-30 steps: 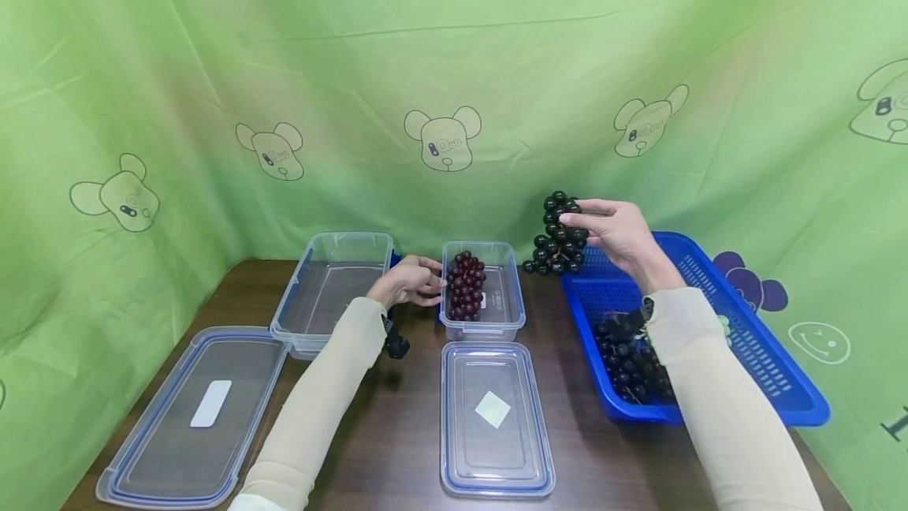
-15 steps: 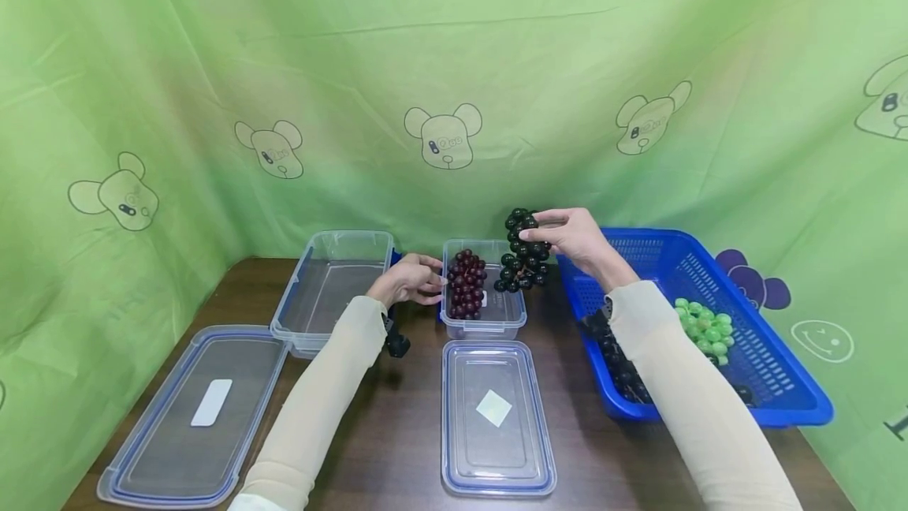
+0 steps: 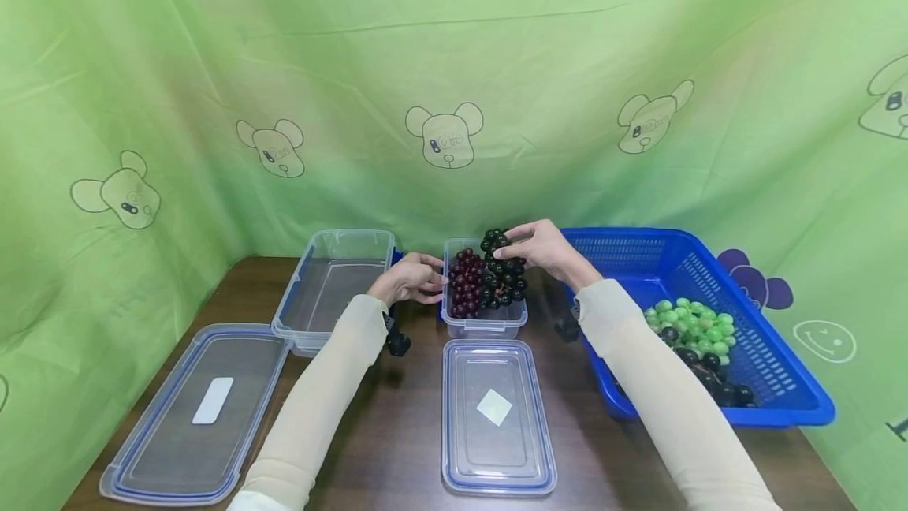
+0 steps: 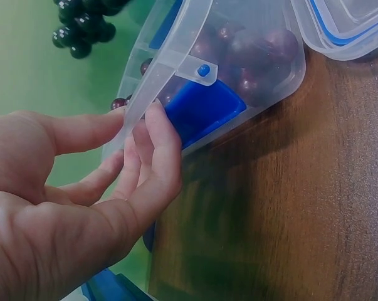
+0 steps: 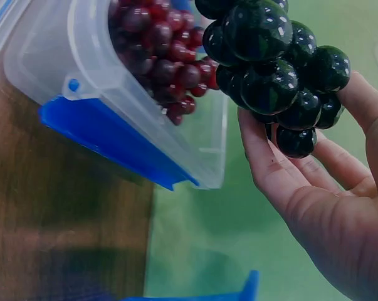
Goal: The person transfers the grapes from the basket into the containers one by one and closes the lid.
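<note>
Black grapes (image 3: 505, 284): right grip (image 3: 549, 251) pinches | container rim (image 3: 484, 327): left grip (image 3: 411, 280) pinches | green grapes (image 3: 702, 323): head view only

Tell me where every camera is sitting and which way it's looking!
Head: on the person's head, looking forward and down at the wooden table and green curtain; both sleeves, the left hand and right hand show.
Left wrist: on that wrist, facing the small clear container; the left hand shows, at its rim.
Right wrist: on that wrist, facing the black grapes held there; the right hand shows.
Shared: both wrist views catch the container from opposite sides, with red grapes in it.
</note>
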A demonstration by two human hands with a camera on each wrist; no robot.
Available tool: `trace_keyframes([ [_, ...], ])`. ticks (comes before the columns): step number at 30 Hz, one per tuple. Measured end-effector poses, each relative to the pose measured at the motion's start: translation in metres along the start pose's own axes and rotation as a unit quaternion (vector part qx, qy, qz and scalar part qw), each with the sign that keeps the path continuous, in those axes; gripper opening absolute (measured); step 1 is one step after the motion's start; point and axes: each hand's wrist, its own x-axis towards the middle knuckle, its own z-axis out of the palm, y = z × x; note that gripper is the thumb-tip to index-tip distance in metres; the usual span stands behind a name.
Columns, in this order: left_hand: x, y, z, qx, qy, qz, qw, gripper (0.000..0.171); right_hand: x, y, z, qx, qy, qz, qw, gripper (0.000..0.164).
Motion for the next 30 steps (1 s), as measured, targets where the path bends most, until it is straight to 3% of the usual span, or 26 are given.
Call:
trace_keyframes([
  [10, 0.002, -0.002, 0.002, -0.007, -0.001, 0.000, 1.0000, 0.055, 0.010, 0.013, 0.024, -0.047, 0.002, 0.010, 0.999, 0.065],
  [30, 0.000, -0.001, 0.000, -0.005, 0.002, 0.004, 1.0000, 0.054, 0.012, 0.011, 0.032, -0.096, -0.005, -0.008, 0.995, 0.061],
])
